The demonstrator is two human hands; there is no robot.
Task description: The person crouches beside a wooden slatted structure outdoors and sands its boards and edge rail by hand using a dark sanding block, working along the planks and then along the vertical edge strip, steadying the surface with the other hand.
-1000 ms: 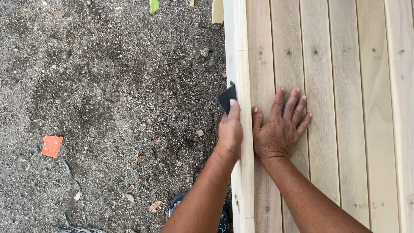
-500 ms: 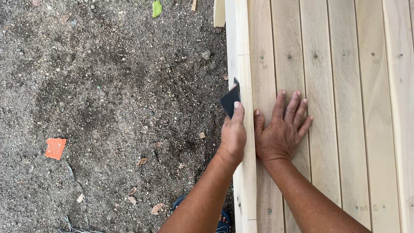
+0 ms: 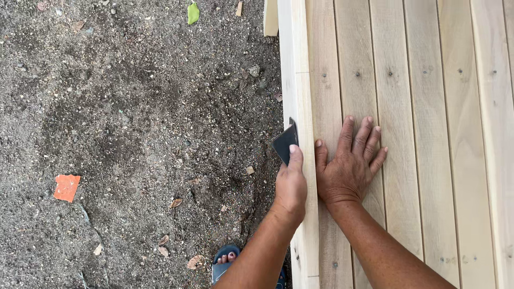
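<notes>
From the head camera, looking straight down: my left hand [image 3: 290, 184] is closed around a small dark sheet of sandpaper [image 3: 284, 142], thumb on top and fingers hidden behind, pressing it against the outer side face of the pale wooden platform's edge board [image 3: 300, 101]. I judge the sheet light, thin and floppy, rough enough not to slip, likely to crease or tear if I let a corner catch on the board's arris, so the best hold is where I have it, low on the sheet with the thumb backing it flat, its upper corner sticking free. My right hand [image 3: 347, 168] holds nothing; it lies palm down, fingers spread, on the top slats [image 3: 396, 134] just beside the edge, bracing me. The wood looks stiff and solid, fixed with small nails [image 3: 356, 74] set in rows across the slats. The long edge runs up and down the view with open run both above and below my left hand; a short offcut [image 3: 271, 18] stands against it near the top. To the left is bare gravelly ground [image 3: 134, 134] with an orange shard [image 3: 67, 187], a green leaf [image 3: 193, 13] and my sandalled foot [image 3: 225, 259] right below my forearm
</notes>
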